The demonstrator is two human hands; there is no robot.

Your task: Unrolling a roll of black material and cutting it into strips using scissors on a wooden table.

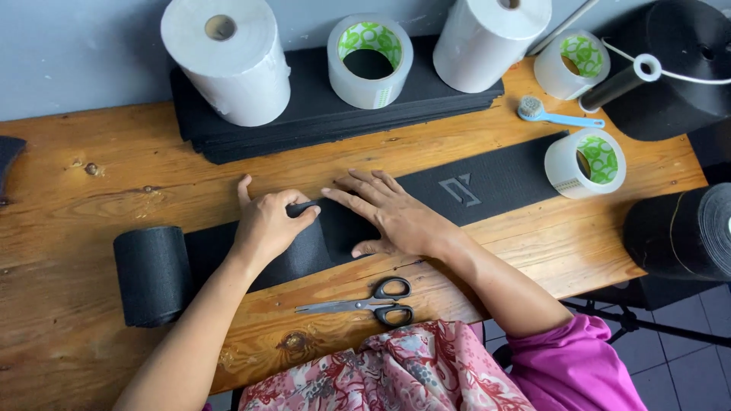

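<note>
Scissors (364,304) are lying near the bottom edge; above, the left hand (266,226) is pinching and the right hand (392,215) pressing flat-fingered the black strip (487,179), running left-right.

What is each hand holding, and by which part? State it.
Neither lifts anything. The left hand pinches the black strip at its top edge where it overlaps; the right hand lies flat on it.

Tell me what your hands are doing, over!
Left hand gripping a dark tool on the black strip. Right hand flat, pressing strip. Scissors lying near table edge, apart from both hands.
</note>
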